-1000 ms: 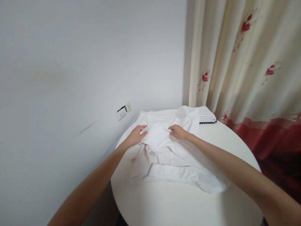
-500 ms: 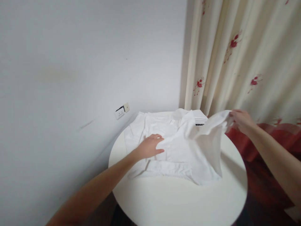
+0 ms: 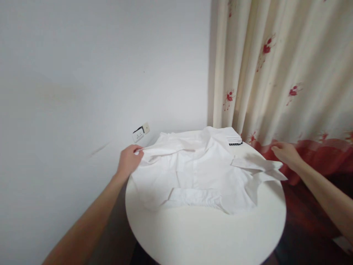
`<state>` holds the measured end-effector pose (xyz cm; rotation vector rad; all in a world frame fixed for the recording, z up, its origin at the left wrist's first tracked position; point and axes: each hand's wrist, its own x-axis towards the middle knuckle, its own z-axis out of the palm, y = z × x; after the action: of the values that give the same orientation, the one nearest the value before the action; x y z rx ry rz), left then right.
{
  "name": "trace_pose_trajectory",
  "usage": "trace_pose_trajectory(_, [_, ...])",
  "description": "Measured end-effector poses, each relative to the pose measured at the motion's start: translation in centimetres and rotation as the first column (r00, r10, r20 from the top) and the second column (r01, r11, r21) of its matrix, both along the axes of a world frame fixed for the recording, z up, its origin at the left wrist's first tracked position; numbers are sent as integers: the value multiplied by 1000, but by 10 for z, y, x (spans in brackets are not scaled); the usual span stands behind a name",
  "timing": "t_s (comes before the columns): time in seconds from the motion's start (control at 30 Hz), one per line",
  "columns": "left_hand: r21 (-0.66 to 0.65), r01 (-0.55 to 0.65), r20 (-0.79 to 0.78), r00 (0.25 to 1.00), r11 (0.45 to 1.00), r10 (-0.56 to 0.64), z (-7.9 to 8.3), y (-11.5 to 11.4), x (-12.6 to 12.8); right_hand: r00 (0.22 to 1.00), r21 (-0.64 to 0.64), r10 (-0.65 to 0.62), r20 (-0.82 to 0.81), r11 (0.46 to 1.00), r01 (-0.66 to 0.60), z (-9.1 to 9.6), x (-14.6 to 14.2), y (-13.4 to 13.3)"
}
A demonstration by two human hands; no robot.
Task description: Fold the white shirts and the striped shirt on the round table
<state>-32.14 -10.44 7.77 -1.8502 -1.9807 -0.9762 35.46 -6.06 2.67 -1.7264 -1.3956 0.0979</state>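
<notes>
A white shirt (image 3: 209,169) lies spread and wrinkled over a round white table (image 3: 209,235). My left hand (image 3: 130,160) pinches the shirt's fabric at the far left and holds that edge slightly raised. On the right, a sleeve (image 3: 256,165) stretches out over the table's edge. My right hand (image 3: 286,154) is just beyond the sleeve, apart from it, with its fingers loosely curled and nothing visible in them. A gathered band (image 3: 195,197) runs along the shirt's near edge.
At the back right is a piece with black and white stripes (image 3: 234,141), partly covered by the shirt. A wall socket (image 3: 138,134) sits behind the table on the left. A cream curtain (image 3: 253,73) with red flowers hangs behind on the right.
My right hand has let go of the sleeve, which has dropped flat. My left hand has moved left from above the middle of the shirt and taken hold of its left edge.
</notes>
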Motion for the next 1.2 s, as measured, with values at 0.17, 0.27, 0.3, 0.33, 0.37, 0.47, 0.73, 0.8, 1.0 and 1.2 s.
trace_pose_trajectory(0.17, [-294, -323, -104, 947, 900, 306, -19, -42, -80, 967, -6, 253, 20, 967, -253, 12, -91, -4])
trace_pose_trajectory(0.27, [-513, -279, -141, 960, 812, 241, -42, -71, -98, 900, -34, 435, 26, 900, -434, 11, -149, -25])
trace_pose_trajectory(0.3, [-512, -266, -144, 964, 817, 224, -47, -79, -97, 870, -65, 492, 29, 870, -490, 9, -165, -34])
trace_pose_trajectory(0.33, [-470, -261, -149, 965, 843, 216, -52, -87, -93, 836, -111, 548, 36, 833, -541, 6, -180, -45])
trace_pose_trajectory(0.37, [-401, -256, -153, 965, 880, 211, -54, -94, -85, 801, -173, 597, 38, 794, -583, 2, -192, -56])
trace_pose_trajectory(0.47, [-260, -104, -93, 992, 960, 82, -59, -108, -43, 727, -396, 687, -14, 664, -635, -11, -218, -88])
trace_pose_trajectory(0.73, [-495, 513, 376, 854, 702, -359, -89, -107, 88, 652, -438, 741, -157, 540, -719, -18, -241, -128])
trace_pose_trajectory(0.8, [-485, 547, 435, 828, 682, -353, -90, -106, 105, 605, -360, 786, -128, 531, -767, -7, -239, -138])
trace_pose_trajectory(1.0, [-395, 820, 531, 571, 413, -626, -69, -133, 120, 346, -439, 937, -42, 294, -849, 29, -219, -178])
trace_pose_trajectory(1.2, [-500, 866, 579, 340, 6, -741, -49, -138, 103, 17, -540, 902, -431, -243, -806, 20, -207, -169])
